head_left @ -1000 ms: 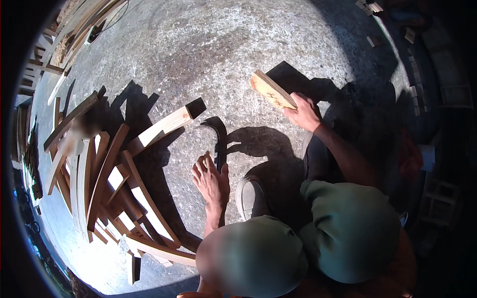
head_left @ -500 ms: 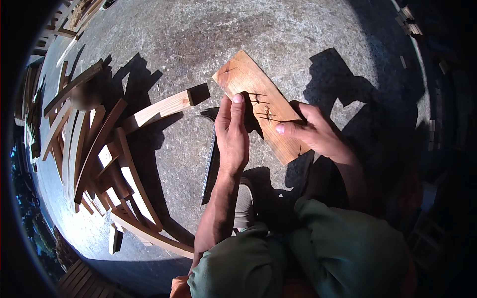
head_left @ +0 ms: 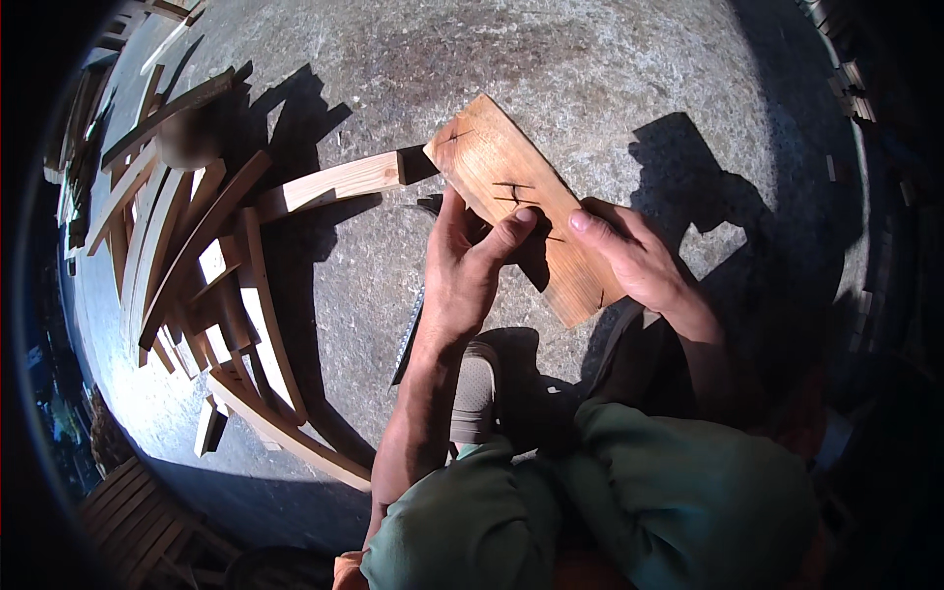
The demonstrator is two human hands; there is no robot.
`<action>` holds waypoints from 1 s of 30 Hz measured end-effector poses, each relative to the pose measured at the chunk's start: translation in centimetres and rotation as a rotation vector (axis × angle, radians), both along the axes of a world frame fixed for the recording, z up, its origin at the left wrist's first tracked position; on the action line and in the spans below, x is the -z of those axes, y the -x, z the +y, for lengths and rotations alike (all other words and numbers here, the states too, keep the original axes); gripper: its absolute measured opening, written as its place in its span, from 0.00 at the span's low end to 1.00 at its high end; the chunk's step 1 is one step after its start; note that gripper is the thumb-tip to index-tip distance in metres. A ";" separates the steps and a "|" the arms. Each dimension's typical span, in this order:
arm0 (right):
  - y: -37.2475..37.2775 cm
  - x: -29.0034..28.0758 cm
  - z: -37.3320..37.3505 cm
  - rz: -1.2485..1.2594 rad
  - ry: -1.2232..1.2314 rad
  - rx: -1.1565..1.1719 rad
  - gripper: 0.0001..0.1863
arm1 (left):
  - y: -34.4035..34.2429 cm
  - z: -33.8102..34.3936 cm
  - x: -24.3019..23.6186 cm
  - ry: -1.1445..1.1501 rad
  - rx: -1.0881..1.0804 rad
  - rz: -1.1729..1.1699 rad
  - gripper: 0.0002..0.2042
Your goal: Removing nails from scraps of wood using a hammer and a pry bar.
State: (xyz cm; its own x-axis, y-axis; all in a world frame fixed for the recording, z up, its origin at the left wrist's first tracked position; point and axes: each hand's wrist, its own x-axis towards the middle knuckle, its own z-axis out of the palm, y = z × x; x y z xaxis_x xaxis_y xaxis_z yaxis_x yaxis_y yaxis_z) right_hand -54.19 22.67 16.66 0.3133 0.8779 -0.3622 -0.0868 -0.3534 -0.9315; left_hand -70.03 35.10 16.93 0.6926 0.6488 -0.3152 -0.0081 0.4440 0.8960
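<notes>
Both hands hold the board [head_left: 526, 221] above the concrete [head_left: 610, 69]: the left hand [head_left: 462, 270] pinches its near edge, thumb on top, and the right hand [head_left: 634, 261] closes around its lower end. To examine the dark marks well, keep the board tilted toward the sun, fingers off the lines.

My left hand [head_left: 462, 270] sits at the frame's centre, fingers curled, thumb stretched toward the right. My right hand [head_left: 639, 261] lies just right of it, thumb pointing left, forearm running down-right.
</notes>
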 end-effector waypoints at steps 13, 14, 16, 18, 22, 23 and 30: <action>-0.4 -0.7 -0.4 -0.022 0.021 0.002 0.29 | 0.5 -0.1 0.5 0.181 0.074 -0.045 0.34; -0.3 -0.7 -0.4 -0.024 0.027 0.002 0.29 | 0.6 -0.2 0.6 0.203 0.062 -0.068 0.34; -0.2 -0.6 -0.2 0.044 0.033 0.013 0.30 | 0.6 -0.2 0.8 0.227 0.049 -0.095 0.33; -0.2 -0.7 -0.1 0.045 0.049 -0.002 0.30 | 0.8 -0.1 1.1 0.244 0.034 -0.110 0.33; -0.2 -0.6 -0.1 0.018 0.075 -0.007 0.30 | 0.7 -0.2 1.4 0.270 0.027 -0.122 0.34; -0.3 -0.6 -0.2 0.017 0.073 -0.010 0.30 | 0.5 -0.4 1.6 0.250 0.034 -0.125 0.34; -0.5 -0.9 -0.4 -0.029 0.061 -0.019 0.30 | 0.1 -0.5 1.4 0.204 0.029 -0.106 0.38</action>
State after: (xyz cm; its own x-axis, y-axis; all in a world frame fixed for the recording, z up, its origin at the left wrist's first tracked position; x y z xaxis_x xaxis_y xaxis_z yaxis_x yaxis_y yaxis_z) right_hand -53.69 22.27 17.52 0.3077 0.8602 -0.4066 -0.0523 -0.4114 -0.9100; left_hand -70.13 34.55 15.52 0.7462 0.5586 -0.3623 -0.0822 0.6173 0.7824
